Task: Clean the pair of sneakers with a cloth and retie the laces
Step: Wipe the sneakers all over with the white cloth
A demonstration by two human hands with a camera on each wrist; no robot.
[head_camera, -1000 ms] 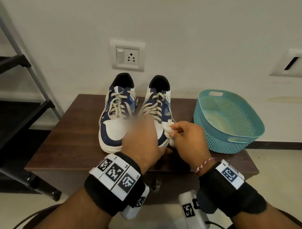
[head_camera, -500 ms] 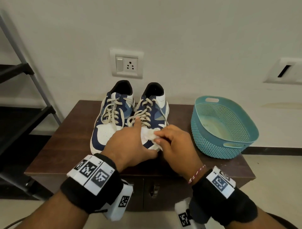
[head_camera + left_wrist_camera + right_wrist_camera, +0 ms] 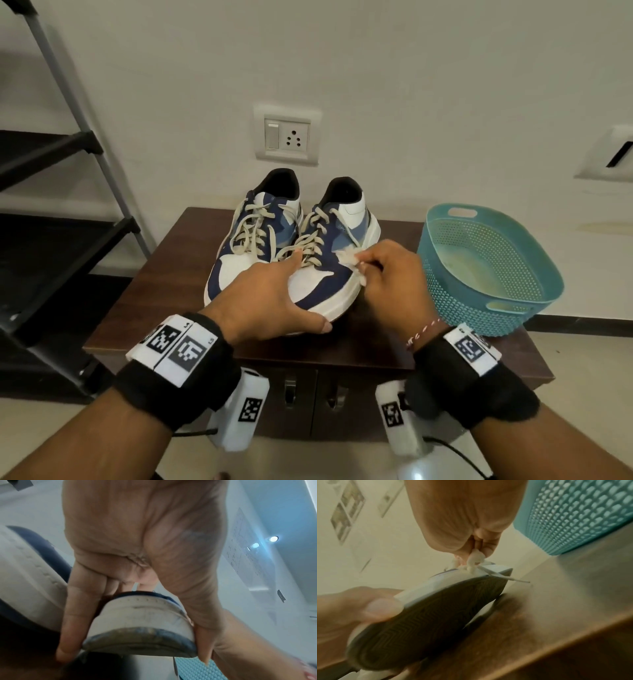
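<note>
wipe moved from toe up to 3-o'clock flank | left hand clamps right shoe toe, tilted off bench | right hand pinches cloth | laces untied

Left hand spread, thumb and fingers clamping — right hand pinching, fingers curled

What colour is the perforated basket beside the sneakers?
Teal basket; the head view shows it best.

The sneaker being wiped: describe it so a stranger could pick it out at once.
On the brown cabinet below the wall socket stand two blue-and-white sneakers. It is the one nearer the teal basket: unlike its neighbour, the left hand grips its toe and the right hand presses a white cloth on its side.
</note>
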